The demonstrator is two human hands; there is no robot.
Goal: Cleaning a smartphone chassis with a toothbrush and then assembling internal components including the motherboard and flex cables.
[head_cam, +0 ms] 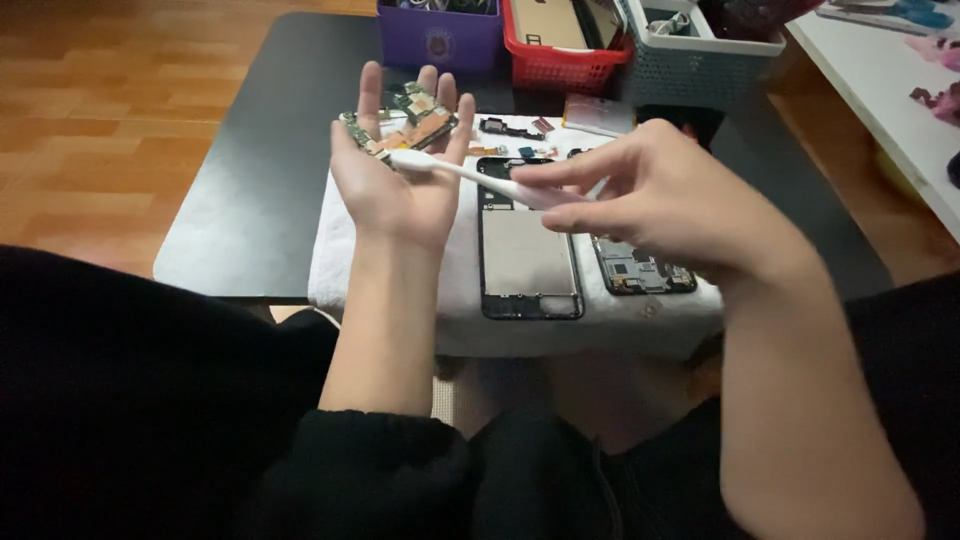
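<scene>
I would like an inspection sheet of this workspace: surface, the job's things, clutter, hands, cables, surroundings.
Surface: black table with a white towel spread on it.
Job's things: circuit board lying on the raised left hand; white brush-like tool in the right hand, its tip at the board.
Clutter: opened phone frame, second phone part, small loose parts on the towel.
Hands: left open, palm up; right pinching the tool.
Cables: nothing seen.
Surroundings: purple basket, red basket, grey basket, wooden floor, white table at right.
</scene>
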